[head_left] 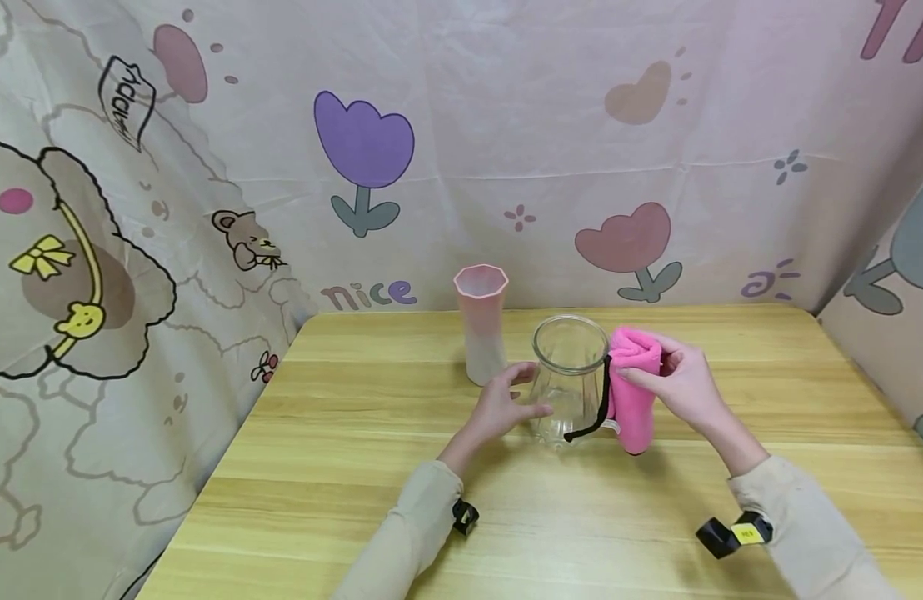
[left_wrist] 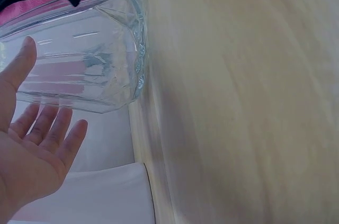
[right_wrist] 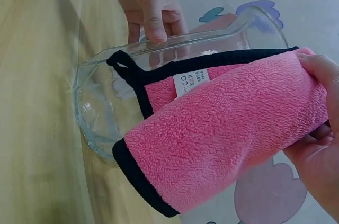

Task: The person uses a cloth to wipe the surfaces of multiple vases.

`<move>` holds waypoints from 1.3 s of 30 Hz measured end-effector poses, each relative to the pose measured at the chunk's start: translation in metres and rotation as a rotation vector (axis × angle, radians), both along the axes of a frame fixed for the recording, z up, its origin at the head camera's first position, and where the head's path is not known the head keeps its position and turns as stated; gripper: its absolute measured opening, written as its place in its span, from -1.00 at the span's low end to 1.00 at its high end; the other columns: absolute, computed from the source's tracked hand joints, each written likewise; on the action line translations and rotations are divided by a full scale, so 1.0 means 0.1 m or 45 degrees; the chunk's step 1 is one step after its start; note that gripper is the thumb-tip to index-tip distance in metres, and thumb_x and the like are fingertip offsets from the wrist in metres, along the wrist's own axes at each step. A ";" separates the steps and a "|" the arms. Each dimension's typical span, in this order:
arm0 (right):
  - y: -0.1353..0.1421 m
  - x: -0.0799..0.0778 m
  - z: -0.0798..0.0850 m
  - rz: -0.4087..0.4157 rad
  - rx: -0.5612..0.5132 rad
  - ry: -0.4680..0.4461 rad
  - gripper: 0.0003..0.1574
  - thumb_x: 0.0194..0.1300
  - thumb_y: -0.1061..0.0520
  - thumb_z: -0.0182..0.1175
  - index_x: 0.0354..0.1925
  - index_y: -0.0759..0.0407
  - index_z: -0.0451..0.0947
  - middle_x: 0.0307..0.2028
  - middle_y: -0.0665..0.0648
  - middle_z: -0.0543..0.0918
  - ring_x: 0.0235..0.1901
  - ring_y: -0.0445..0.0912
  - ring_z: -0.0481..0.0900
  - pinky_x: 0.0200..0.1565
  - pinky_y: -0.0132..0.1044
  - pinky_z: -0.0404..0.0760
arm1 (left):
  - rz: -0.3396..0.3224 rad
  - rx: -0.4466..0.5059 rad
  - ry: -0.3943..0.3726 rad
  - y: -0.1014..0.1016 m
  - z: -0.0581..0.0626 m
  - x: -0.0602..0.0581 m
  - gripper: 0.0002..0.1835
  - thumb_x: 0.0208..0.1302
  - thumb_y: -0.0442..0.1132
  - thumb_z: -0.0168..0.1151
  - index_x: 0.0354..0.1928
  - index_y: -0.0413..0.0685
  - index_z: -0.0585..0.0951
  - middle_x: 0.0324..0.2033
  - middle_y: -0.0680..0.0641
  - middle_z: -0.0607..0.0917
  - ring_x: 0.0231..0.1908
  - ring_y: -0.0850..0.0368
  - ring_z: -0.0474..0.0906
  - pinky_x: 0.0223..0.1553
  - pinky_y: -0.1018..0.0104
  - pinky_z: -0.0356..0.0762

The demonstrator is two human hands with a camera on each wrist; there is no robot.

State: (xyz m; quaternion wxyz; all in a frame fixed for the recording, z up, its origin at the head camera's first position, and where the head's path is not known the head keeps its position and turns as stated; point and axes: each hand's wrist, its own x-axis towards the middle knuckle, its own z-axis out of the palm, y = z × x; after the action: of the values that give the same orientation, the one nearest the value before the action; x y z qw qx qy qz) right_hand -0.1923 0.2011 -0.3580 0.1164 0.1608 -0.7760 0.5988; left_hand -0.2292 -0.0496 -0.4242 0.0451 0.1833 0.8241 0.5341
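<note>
A clear glass vase with a wide rim stands upright on the table. My left hand is at its left side, thumb before the glass and fingers loosely spread; in the left wrist view the hand shows relaxed fingers at the vase's side. My right hand pinches the top of a rolled pink towel with black edging, held upright close to the vase's right side. In the right wrist view a white label and a black hanging loop show on the towel, which overlaps the glass.
Behind my left hand stands a pink-and-white vase with a fluted rim. The wooden table ends at a printed cloth backdrop, with another cloth along the left. Dark straps with small devices sit at both wrists.
</note>
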 end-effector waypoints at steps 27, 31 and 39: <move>-0.04 -0.03 -0.40 0.061 0.668 -0.042 -0.42 -0.04 0.23 0.36 -0.04 0.47 0.47 -0.34 0.24 0.64 -0.50 -0.20 0.50 -0.52 -0.43 0.55 | 0.010 0.022 -0.014 0.01 0.00 0.03 -0.25 -0.11 -0.18 0.45 0.19 -0.09 0.37 0.09 -0.03 0.50 0.10 0.09 0.39 0.10 0.21 0.41; -0.03 -0.03 -0.50 0.084 0.762 -0.054 -0.43 -0.07 0.25 0.34 -0.05 0.48 0.48 -0.39 0.18 0.62 -0.54 -0.22 0.45 -0.57 -0.43 0.50 | 0.013 0.024 -0.019 0.02 0.00 0.03 -0.25 -0.12 -0.19 0.45 0.19 -0.08 0.37 0.09 -0.03 0.50 0.10 0.09 0.39 0.10 0.20 0.40; -0.04 -0.04 -0.59 0.095 0.855 -0.055 -0.60 -0.10 0.25 0.31 -0.19 0.32 0.55 -0.53 0.02 0.53 -0.60 -0.23 0.37 -0.62 -0.45 0.42 | 0.011 0.025 -0.006 0.02 -0.04 0.01 -0.25 -0.12 -0.16 0.45 0.19 -0.06 0.37 0.09 -0.02 0.50 0.10 0.11 0.40 0.09 0.20 0.41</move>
State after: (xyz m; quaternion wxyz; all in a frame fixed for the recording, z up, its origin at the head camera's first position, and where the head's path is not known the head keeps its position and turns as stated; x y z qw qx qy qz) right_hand -0.1962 0.1975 -0.4173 0.0186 0.2058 -0.9257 0.3169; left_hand -0.2284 -0.0479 -0.4283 0.0427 0.1789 0.8195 0.5427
